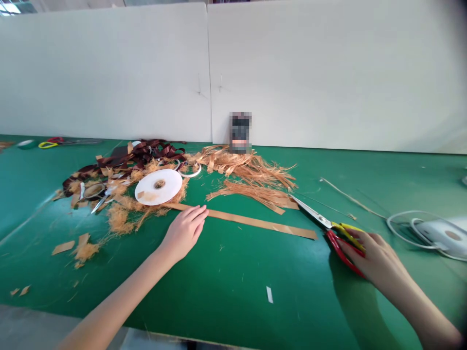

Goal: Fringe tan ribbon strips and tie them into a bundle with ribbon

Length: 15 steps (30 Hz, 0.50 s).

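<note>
Right of one white reel (170, 184) lie two fringed bundles (255, 193) (tan, frayed) and one tan ribbon (255, 222), passing under the flat, unclenched left hand (187, 228) and ending short of the right hand (377, 255), wrapped around one pair of scissors (330, 224).

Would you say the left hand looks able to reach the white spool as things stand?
Probably yes: the left hand is close to the white spool, and only tan ribbon and fibres lie between.
</note>
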Each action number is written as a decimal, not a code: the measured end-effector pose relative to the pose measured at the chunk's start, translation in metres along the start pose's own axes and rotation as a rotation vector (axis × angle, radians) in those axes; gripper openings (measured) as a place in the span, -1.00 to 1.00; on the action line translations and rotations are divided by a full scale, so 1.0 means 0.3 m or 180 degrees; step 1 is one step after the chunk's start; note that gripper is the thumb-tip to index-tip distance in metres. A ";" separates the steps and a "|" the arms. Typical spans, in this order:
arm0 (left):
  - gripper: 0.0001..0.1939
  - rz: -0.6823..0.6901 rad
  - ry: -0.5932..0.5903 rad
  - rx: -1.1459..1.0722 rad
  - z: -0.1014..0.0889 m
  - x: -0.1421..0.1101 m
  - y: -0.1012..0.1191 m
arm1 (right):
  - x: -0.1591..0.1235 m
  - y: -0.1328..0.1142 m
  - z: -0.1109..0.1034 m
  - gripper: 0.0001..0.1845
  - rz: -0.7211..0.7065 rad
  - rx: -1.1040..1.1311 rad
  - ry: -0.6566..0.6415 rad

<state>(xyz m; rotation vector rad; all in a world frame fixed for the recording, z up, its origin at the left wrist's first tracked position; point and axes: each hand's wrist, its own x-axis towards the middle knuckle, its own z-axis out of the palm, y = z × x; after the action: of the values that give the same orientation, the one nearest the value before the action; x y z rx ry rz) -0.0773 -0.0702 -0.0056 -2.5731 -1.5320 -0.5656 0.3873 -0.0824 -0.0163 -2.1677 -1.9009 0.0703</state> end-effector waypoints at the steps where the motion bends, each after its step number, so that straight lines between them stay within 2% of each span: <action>1: -0.62 -0.0034 -0.0056 -0.0064 0.016 0.000 0.004 | 0.005 0.007 -0.005 -0.59 0.0057 0.0033 -0.0113; 4: -0.60 -0.0115 -0.0130 -0.0182 0.036 -0.003 0.001 | 0.019 0.005 -0.027 -0.65 0.0347 0.0028 -0.0359; 10: -0.68 -0.0268 -0.0119 -0.0348 0.011 -0.009 0.000 | 0.026 -0.036 -0.067 -0.82 0.0844 0.0018 -0.0780; 15: -0.81 -0.0257 0.0142 -0.0367 0.007 -0.013 0.007 | -0.015 -0.032 -0.090 -0.70 0.0869 0.0469 -0.0724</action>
<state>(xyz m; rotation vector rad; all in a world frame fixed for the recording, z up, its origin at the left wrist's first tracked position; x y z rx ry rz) -0.0768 -0.0740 -0.0087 -2.5708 -1.6411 -0.7357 0.3829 -0.0901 0.0113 -2.3843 -1.6321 0.5113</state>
